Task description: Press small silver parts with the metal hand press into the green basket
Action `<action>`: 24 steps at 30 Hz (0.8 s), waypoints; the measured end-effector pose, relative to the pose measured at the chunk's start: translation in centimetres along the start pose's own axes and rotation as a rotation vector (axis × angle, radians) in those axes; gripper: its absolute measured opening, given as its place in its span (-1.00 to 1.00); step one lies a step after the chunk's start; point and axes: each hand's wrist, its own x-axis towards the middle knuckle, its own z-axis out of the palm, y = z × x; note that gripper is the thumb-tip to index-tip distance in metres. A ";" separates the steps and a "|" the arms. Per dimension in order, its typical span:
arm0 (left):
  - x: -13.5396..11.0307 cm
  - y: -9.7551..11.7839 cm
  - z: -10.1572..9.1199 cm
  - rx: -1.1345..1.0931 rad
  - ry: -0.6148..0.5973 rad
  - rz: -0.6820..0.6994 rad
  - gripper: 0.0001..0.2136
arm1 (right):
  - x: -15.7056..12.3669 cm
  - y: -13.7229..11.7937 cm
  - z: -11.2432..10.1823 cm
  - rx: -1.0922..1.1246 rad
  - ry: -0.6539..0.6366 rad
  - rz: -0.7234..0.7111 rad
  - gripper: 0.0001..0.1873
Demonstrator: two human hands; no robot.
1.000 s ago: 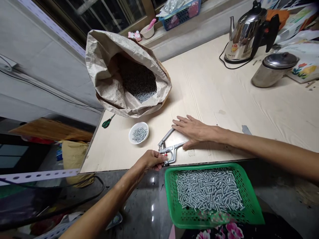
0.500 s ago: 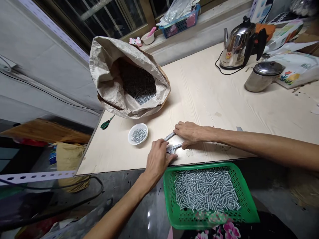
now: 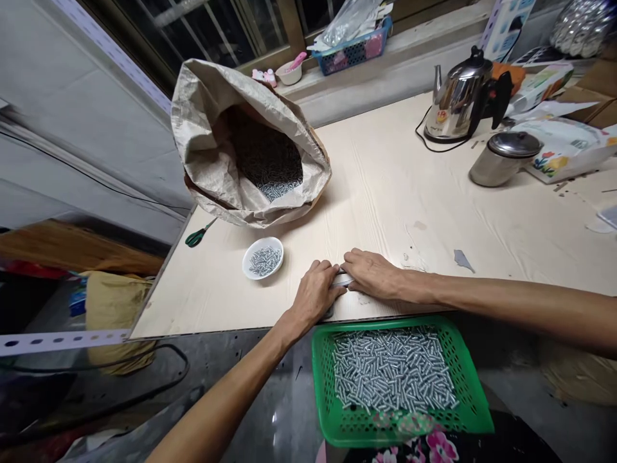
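Note:
My left hand [image 3: 318,289] is closed around the left part of a grey metal tool [image 3: 342,279] near the table's front edge. My right hand [image 3: 374,275] grips its other end, and the two hands almost touch. Only a short pale strip of the tool shows between them; its exact kind is hidden by my fingers. Below the hands, a green plastic basket [image 3: 322,393] holds many silvery screws [image 3: 393,366]. To the left stands a white bowl [image 3: 247,263] with more small screws.
A large open sack [image 3: 202,128] with screws inside stands at the back left. Green-handled scissors [image 3: 195,238] lie by the table's left edge. A steel kettle [image 3: 453,103] and a lidded steel pot [image 3: 501,161] are at the back right. A grey scrap [image 3: 463,260] lies near my right forearm.
The tool's two spread arms, seen apart earlier, have come together. My right hand has moved closer to my left hand. The view has shifted slightly.

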 end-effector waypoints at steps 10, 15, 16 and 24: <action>0.1 -0.1 0.4 -0.007 0.031 0.014 -0.90 | -0.1 0.2 1.6 0.095 0.028 -0.023 -0.90; 0.2 0.0 0.4 -0.002 0.010 -0.012 -0.83 | -0.3 0.6 1.1 0.082 0.071 -0.042 -0.90; 0.1 -0.2 0.3 -0.023 0.024 -0.018 -0.75 | -0.4 0.9 1.0 0.079 0.086 -0.051 -0.81; -4.4 -3.3 -2.3 -0.291 0.285 -0.470 -0.68 | -2.2 2.5 1.2 0.146 0.181 -0.082 -0.02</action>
